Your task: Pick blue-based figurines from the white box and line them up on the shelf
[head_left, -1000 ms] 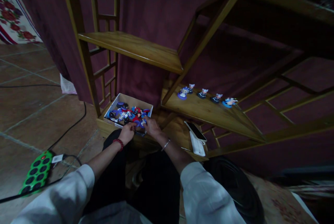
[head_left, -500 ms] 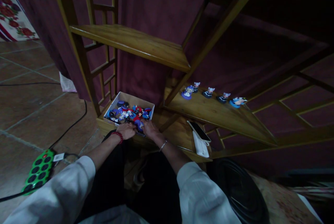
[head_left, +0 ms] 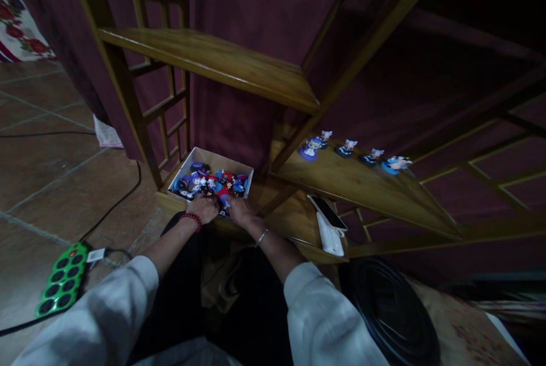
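Observation:
An open cardboard box (head_left: 224,161) full of small toy figurines (head_left: 198,184) in purple, blue, red and white sits on the low wooden shelf. Both of my hands reach over its near edge. My left hand (head_left: 203,208), with a red bead bracelet at the wrist, has its fingers curled down among the figurines; what they hold is hidden. Beside it, my right hand (head_left: 241,211), wearing a silver bangle, pinches a purple-based figurine (head_left: 224,201). On the raised shelf to the right stand a purple-based figurine (head_left: 310,149), several dark-based ones (head_left: 346,149) and a blue-based one (head_left: 396,165).
A wooden shelf board (head_left: 213,65) juts out above the box. Right of the box, a phone (head_left: 327,212) leans on a white object (head_left: 330,238). A green power strip (head_left: 63,279) and black cables lie on the tiled floor. A coiled black hose (head_left: 392,309) is at lower right.
The view has shifted slightly. My hands stay at the near edge of the box, and the purple-based figurine at my right fingers has tilted a little. The shelf figurines stand as before.

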{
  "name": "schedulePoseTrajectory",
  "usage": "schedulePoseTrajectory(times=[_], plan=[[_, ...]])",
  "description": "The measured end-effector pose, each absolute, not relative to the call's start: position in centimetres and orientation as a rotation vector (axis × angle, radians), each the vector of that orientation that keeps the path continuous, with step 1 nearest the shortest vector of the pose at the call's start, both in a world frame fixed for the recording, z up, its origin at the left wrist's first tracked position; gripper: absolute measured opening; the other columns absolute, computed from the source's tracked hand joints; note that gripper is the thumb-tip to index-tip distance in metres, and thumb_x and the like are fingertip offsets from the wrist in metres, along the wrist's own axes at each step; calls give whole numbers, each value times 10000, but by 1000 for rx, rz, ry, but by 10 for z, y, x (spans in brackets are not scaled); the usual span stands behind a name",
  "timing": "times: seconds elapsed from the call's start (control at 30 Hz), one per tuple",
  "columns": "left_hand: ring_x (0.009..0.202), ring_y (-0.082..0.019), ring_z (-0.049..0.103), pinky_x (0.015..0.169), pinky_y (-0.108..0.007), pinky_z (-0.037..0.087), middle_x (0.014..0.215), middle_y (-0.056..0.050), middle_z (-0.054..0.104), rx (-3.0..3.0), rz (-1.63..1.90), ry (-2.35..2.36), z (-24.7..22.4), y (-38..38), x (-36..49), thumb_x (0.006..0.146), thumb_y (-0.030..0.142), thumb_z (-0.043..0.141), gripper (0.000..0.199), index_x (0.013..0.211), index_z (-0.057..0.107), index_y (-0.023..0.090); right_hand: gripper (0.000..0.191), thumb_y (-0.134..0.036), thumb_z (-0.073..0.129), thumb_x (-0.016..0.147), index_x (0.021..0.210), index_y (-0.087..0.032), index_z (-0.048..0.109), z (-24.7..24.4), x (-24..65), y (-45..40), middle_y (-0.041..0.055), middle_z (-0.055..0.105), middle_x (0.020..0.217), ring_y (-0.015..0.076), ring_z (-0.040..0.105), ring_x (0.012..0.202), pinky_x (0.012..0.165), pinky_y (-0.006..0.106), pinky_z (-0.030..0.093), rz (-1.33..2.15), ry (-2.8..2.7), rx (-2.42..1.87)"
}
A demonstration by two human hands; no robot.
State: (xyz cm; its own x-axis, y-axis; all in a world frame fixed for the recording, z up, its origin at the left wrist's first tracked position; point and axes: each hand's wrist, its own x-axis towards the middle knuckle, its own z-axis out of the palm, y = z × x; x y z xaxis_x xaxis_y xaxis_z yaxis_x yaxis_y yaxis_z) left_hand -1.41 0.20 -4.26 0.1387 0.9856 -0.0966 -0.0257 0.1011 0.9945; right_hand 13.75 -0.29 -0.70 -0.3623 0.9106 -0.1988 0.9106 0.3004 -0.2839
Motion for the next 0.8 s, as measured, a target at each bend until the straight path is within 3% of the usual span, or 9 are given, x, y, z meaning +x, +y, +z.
schedulePoseTrajectory(times=[0.23, 0.47, 0.8], plan=[[840, -181, 575, 903, -252, 316, 726, -33, 662, 1508, 806, 1334, -40, 10, -20, 681, 99, 505, 196, 571, 611, 221, 314, -185, 504, 761, 1070, -221, 547, -7, 137, 0, 78, 639, 998, 208, 594, 904, 734, 269, 424, -522, 2506, 1762], [808, -224, 599, 817, -286, 382, 742, -34, 687, 1642, 628, 1478, -38, 11, -29, 575, 54, 519, 303, 704, 704, 256, 311, -178, 476, 769, 1067, -231, 546, -11, 137, 0, 82, 638, 990, 207, 599, 880, 711, 271, 426, -482, 2550, 1734], [969, -176, 562, 841, -276, 397, 1024, 9, 652, 1900, 117, 1417, -25, 18, -8, 662, 95, 439, 382, 934, 651, 259, 342, -164, 468, 774, 1112, -193, 508, -1, 136, -3, 96, 610, 1047, 191, 579, 937, 757, 258, 415, -528, 2468, 1717]])
